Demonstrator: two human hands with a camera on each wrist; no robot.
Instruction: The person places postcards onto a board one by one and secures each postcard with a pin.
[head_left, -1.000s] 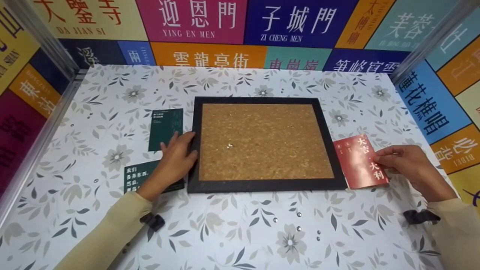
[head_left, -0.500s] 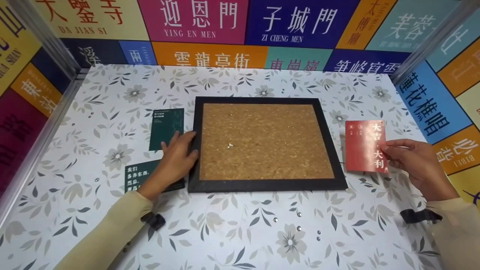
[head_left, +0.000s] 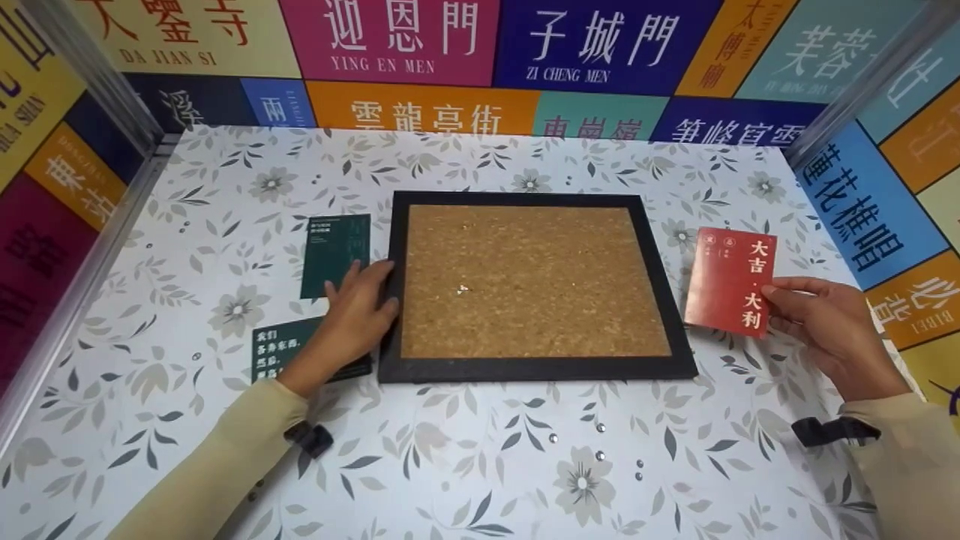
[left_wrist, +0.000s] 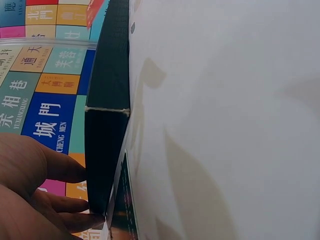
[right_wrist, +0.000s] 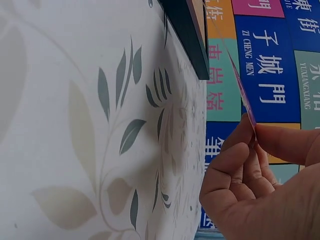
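Note:
A cork board (head_left: 532,285) with a black frame lies flat on the table. My left hand (head_left: 351,326) rests on its left rail, thumb and fingers touching the dark frame edge (left_wrist: 104,155) without curling round it. To the right of the board, my right hand (head_left: 836,330) pinches a red card (head_left: 731,281) with white Chinese characters by its right edge, between thumb and fingers. From the right wrist, the red card (right_wrist: 240,85) shows nearly edge-on, raised off the tabletop. Two dark green cards lie left of the board: an upper card (head_left: 334,251) and a lower card (head_left: 281,349), partly hidden by my left hand.
Several small shiny round studs (head_left: 600,442) are scattered on the table in front of the board. A floral cloth (head_left: 450,457) covers the tabletop. Colourful panels (head_left: 420,45) with large characters wall the back and both sides.
My right hand has moved the red card away from the board's right rail, lifting it up and back and turning it more upright. The left hand stays on the frame.

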